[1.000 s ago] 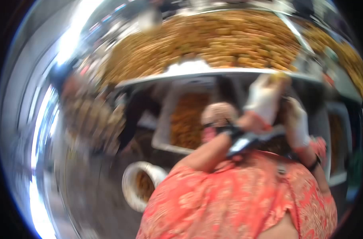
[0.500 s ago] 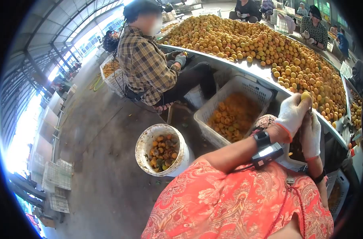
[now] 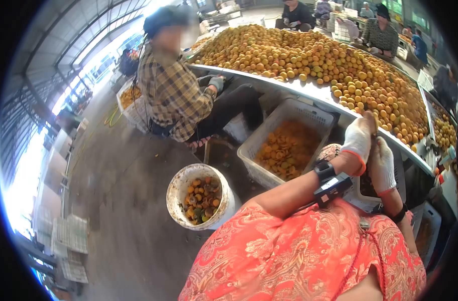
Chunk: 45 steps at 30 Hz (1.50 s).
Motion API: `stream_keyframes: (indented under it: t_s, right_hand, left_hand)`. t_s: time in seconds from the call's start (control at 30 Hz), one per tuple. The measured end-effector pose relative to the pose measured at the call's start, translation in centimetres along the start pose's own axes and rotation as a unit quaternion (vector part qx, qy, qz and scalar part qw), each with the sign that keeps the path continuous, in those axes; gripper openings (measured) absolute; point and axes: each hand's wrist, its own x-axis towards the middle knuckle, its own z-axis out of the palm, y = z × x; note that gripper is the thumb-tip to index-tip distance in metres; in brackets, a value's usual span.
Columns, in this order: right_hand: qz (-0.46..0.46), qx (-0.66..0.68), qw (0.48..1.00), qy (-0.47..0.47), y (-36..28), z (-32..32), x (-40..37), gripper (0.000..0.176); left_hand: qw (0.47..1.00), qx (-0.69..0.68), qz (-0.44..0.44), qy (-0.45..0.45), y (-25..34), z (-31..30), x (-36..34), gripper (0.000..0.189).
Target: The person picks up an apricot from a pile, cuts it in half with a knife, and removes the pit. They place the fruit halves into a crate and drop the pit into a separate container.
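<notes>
My left hand (image 3: pixel 358 139), in a white glove with an orange cuff, is held up at the near edge of the sorting table. Its fingers are closed, and whatever lies in them is hidden. Close against it is my right hand (image 3: pixel 382 166), also gloved, with its fingers bent inward and mostly out of sight. Just beyond both hands lies a big heap of orange-yellow apricots (image 3: pixel 289 52) on the metal table (image 3: pixel 309 86). Below and left of my hands, a pale plastic crate (image 3: pixel 259 168) holds opened apricot pieces (image 3: pixel 289 150).
A white bucket (image 3: pixel 228 203) of dark and discoloured fruit stands on the floor left of my lap. A co-worker in a checked shirt (image 3: pixel 171 90) sits at the table's left. Other people sit along the far side. Another crate (image 3: pixel 427 233) is at my right.
The apricot seen at my left fingertips is no longer visible. The view has shifted slightly, so most things appear a little further left. My hands remain close together.
</notes>
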Motion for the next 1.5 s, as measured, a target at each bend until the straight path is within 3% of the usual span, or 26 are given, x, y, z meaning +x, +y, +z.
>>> stream_keyframes:
  t_s: [0.03, 0.1, 0.13, 0.2, 0.23, 0.3, 0.37, 0.43, 0.5, 0.53, 0.6, 0.63, 0.7, 0.77, 0.8, 0.87, 0.97, 1.1, 1.27, 1.43, 1.5]
  right_hand:
    - [0.068, 0.019, 0.996, -0.045, -1.0, -0.8, -0.3, 0.025]
    - [0.121, 0.014, 0.989, -0.087, -2.3, -2.3, -0.3, 0.020]
    - [0.139, 0.060, 0.988, -0.036, -2.6, -3.1, -0.2, 0.018]
    - [0.139, 0.195, 0.967, 0.084, -0.6, -4.4, 0.2, 0.013]
    - [0.113, 0.212, 0.964, 0.113, -0.6, -5.3, 0.7, 0.017]
    - [0.166, 0.151, 0.965, 0.138, -2.7, -6.8, 1.3, 0.019]
    - [0.054, 0.070, 0.976, 0.198, -0.7, -6.4, 1.6, 0.019]
    - [0.076, 0.121, 0.967, 0.211, -0.3, -6.8, 1.5, 0.018]
    - [0.132, 0.196, 0.957, 0.169, 1.7, -7.7, 1.0, 0.019]
    - [0.135, 0.193, 0.957, 0.171, 1.9, -8.0, 0.8, 0.020]
    - [0.126, 0.149, 0.964, 0.182, 2.6, -8.6, 0.7, 0.020]
    - [0.113, 0.105, 0.970, 0.189, 2.9, -9.0, 0.5, 0.021]
    - [0.087, -0.009, 0.975, 0.206, 1.4, -9.1, 0.5, 0.023]
    - [0.077, 0.006, 0.973, 0.219, 1.7, -9.4, 0.3, 0.021]
    - [0.103, 0.091, 0.962, 0.237, 2.4, -9.4, 0.3, 0.020]
    - [0.127, 0.090, 0.959, 0.238, 3.3, -9.9, 0.1, 0.019]
    - [0.167, 0.032, 0.962, 0.214, 4.0, -10.6, 0.0, 0.021]
    - [0.183, 0.006, 0.958, 0.223, 5.9, -10.8, -0.1, 0.024]
    - [0.135, -0.066, 0.950, 0.275, 6.7, -10.6, 0.4, 0.022]
    - [0.117, -0.102, 0.956, 0.247, 7.5, -10.3, 0.2, 0.015]
    - [0.085, -0.131, 0.962, 0.225, 7.8, -10.1, 0.3, 0.012]
  left_hand:
    - [0.997, -0.070, -0.044, 0.003, 0.1, 0.2, -0.1, 0.040]
    - [0.994, -0.063, -0.076, 0.042, 1.5, 0.5, -0.7, 0.040]
    - [0.993, -0.024, -0.107, 0.048, 1.7, 0.2, -0.4, 0.042]
    - [0.995, 0.015, -0.081, -0.047, 0.8, 0.3, 0.0, 0.035]
    - [0.993, 0.049, -0.072, -0.077, 0.4, 1.0, -0.5, 0.032]
    - [0.973, 0.147, -0.045, -0.174, 0.8, 2.8, -2.8, 0.028]
    - [0.936, 0.209, 0.132, -0.252, -1.8, 3.8, -2.8, 0.033]
    - [0.940, 0.165, 0.128, -0.270, -3.3, 4.2, -2.3, 0.035]
    - [0.934, 0.217, 0.102, -0.267, -2.9, 4.6, -2.9, 0.031]
    - [0.933, 0.217, 0.095, -0.270, -3.1, 4.6, -2.8, 0.031]
    - [0.900, 0.343, 0.099, -0.250, -3.7, 4.5, -2.1, 0.028]
    - [0.919, 0.281, 0.109, -0.255, -5.5, 4.3, -1.5, 0.025]
    - [0.942, 0.127, -0.160, -0.265, -3.7, 5.2, -2.5, 0.025]
    - [0.948, 0.098, -0.170, -0.251, -4.1, 6.0, -2.6, 0.027]
    - [0.946, 0.109, -0.154, -0.264, -4.5, 6.2, -2.4, 0.028]
    - [0.942, 0.121, -0.141, -0.280, -5.6, 6.2, -1.9, 0.029]
    - [0.934, 0.089, -0.194, -0.285, -7.1, 6.7, -1.5, 0.032]
    - [0.944, -0.005, -0.258, -0.204, -9.1, 8.5, -1.6, 0.032]
    - [0.914, -0.147, -0.338, -0.172, -12.1, 9.0, 0.3, 0.029]
    - [0.894, -0.155, -0.400, -0.133, -11.5, 9.0, 0.2, 0.033]
    - [0.878, -0.076, -0.467, -0.076, -10.4, 8.7, 0.2, 0.040]
